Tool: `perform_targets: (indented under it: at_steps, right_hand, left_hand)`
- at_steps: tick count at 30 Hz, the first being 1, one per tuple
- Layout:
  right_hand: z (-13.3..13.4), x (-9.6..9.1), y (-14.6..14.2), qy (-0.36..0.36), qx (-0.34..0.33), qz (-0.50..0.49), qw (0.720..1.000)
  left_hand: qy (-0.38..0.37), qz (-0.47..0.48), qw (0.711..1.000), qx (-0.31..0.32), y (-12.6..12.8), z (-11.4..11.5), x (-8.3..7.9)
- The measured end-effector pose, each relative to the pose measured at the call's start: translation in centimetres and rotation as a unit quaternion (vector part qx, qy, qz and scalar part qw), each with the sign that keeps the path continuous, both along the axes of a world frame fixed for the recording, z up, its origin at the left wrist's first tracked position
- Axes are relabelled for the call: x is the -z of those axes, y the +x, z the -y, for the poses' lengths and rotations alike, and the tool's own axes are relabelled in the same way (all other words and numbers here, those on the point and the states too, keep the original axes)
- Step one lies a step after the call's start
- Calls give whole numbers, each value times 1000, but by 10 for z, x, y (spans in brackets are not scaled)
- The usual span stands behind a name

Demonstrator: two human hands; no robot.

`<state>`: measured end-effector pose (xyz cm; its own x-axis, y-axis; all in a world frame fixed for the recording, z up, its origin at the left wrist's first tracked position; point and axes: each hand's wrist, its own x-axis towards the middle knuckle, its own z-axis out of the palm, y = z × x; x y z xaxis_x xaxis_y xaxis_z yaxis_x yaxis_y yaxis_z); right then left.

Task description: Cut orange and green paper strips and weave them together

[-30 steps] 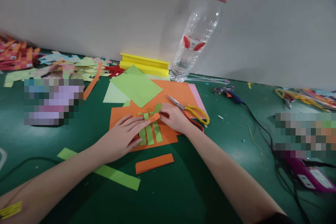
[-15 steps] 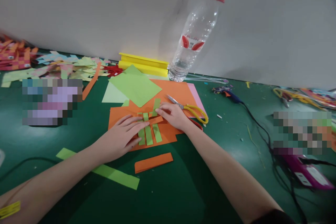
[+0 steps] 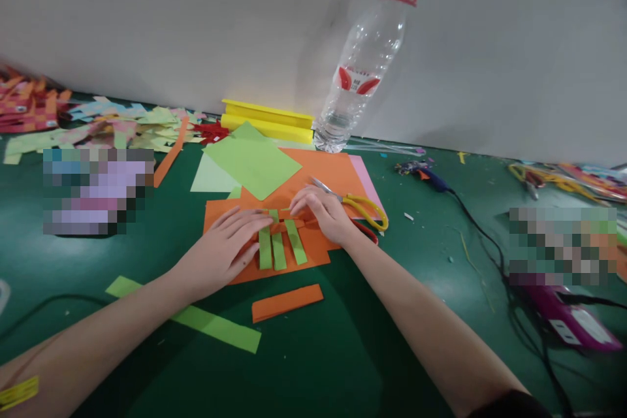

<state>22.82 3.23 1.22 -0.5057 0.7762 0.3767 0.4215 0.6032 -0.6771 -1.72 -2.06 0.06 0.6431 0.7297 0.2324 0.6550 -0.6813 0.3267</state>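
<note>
Green paper strips [image 3: 279,251] lie side by side, interlaced with an orange paper strip [image 3: 289,226] on an orange sheet [image 3: 316,255]. My left hand [image 3: 223,248] lies over the left side of this weave with its fingers stretched out, fingertips on the strips. At the upper right of the weave, my right hand [image 3: 326,214] has its fingers bent and closed on the end of a green strip, of which only a thin edge shows. Yellow-handled scissors [image 3: 365,206] lie partly behind my right hand. Nearer to me rests a folded orange strip [image 3: 287,303].
A long green strip [image 3: 220,328] lies under my left forearm. Behind the weave are a green sheet [image 3: 252,160], yellow folded pieces [image 3: 267,129] and a tilted clear bottle [image 3: 360,65]. Paper scraps [image 3: 122,124] heap at back left; a blue-handled tool [image 3: 434,179] with a cable lies right.
The green strip that stood up in my right fingers has gone down out of sight to a thin edge. My right fingers have curled over it; my left hand has shifted slightly left.
</note>
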Motion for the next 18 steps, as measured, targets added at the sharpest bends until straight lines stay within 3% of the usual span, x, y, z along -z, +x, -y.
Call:
perform_targets:
  at_steps: [8,12,18]
  right_hand:
    - [7,-9,-3,111,80,143,980]
    - [22,-7,-5,105,102,145,979]
    - [41,3,-13,69,62,177,980]
  left_hand:
    - [-11,22,993,-118,-7,-8,6]
    - [34,0,989,-146,-12,-8,6]
    - [69,-27,989,-127,-13,-1,4]
